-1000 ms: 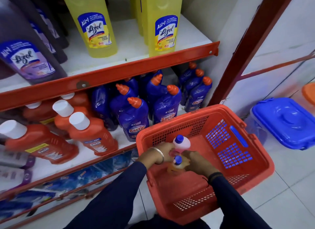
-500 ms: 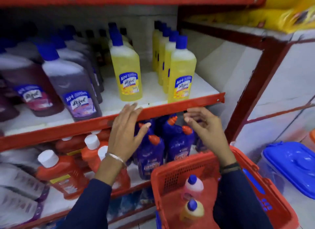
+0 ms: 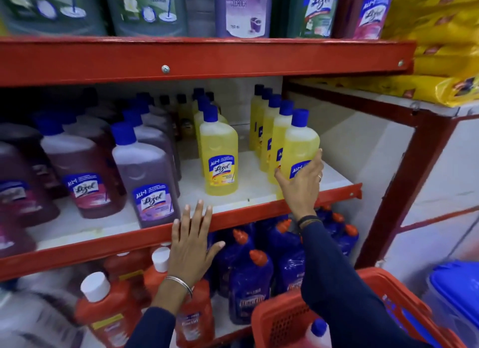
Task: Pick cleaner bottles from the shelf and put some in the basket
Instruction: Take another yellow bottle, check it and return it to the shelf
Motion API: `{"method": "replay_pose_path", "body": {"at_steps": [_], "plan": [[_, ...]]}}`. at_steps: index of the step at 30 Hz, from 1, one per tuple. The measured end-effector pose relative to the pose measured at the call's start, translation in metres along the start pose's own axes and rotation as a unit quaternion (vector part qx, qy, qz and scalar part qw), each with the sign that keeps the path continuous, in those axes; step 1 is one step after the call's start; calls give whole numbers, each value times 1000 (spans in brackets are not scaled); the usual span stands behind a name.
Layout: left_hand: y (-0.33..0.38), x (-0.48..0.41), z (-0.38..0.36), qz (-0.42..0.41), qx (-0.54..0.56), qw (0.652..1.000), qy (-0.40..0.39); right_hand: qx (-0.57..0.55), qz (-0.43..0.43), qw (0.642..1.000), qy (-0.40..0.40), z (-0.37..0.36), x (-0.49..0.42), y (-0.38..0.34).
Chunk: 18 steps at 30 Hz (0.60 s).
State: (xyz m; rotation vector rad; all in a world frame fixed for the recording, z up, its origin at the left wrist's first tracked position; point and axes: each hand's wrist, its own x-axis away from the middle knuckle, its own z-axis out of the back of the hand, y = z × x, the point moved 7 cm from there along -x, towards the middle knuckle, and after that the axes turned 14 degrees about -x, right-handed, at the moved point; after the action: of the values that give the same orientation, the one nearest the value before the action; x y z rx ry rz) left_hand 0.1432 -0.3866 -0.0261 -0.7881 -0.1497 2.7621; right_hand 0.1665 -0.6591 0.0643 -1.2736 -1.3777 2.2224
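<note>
Yellow cleaner bottles with blue caps stand in two rows on the middle shelf [image 3: 259, 192]. My right hand [image 3: 302, 184] wraps around the front yellow bottle [image 3: 300, 145] of the right row, thumb on its left side and fingers on its right; the bottle stands on the shelf. Another yellow bottle [image 3: 220, 158] stands alone further left. My left hand [image 3: 191, 246] is spread flat in front of the red shelf edge and holds nothing. The red basket [image 3: 277, 314] sits at the bottom right, with a blue-capped bottle [image 3: 318, 331] showing inside it.
Purple and dark red cleaner bottles [image 3: 147, 176] fill the shelf's left side. Below stand orange bottles [image 3: 108, 311] and blue bottles [image 3: 248, 277]. Large refill packs [image 3: 241, 10] line the top shelf. Yellow bags [image 3: 445, 44] lie upper right, a blue-lidded container [image 3: 456, 288] lower right.
The view has tilted up from the basket to the shelves. Both hands left the bottles in the basket and rose; my right hand has reached the front yellow bottle and closed around it.
</note>
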Motion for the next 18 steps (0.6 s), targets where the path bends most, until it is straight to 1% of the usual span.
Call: {"method": "replay_pose_path", "body": {"at_steps": [3,5,7,10,12,13,15,18], "plan": [[2,-1,-3,-14,-8,1000,3,-59,10,998,1,1,1,0],[2,-1,-4,-15,-5,1000,7,-138,22,990,3,5,2,-10],[2,-1,-4,-13,-4,1000,8,-247,22,969,-6,9,3,-25],[2,-1,-3,-12,-4,1000,0,-394,-5,918,-55,11,6,-50],[2,-1,-1,-13,0,1000,-1,-478,-56,870,-110,7,11,-61],[2,-1,0,-13,4,1000,-3,-523,-89,834,-150,2,15,-65],[2,0,2,-11,10,1000,-8,-589,-147,753,-252,-9,28,-73],[3,2,6,-14,12,1000,-10,-644,-197,629,-387,-22,55,-85]]}}
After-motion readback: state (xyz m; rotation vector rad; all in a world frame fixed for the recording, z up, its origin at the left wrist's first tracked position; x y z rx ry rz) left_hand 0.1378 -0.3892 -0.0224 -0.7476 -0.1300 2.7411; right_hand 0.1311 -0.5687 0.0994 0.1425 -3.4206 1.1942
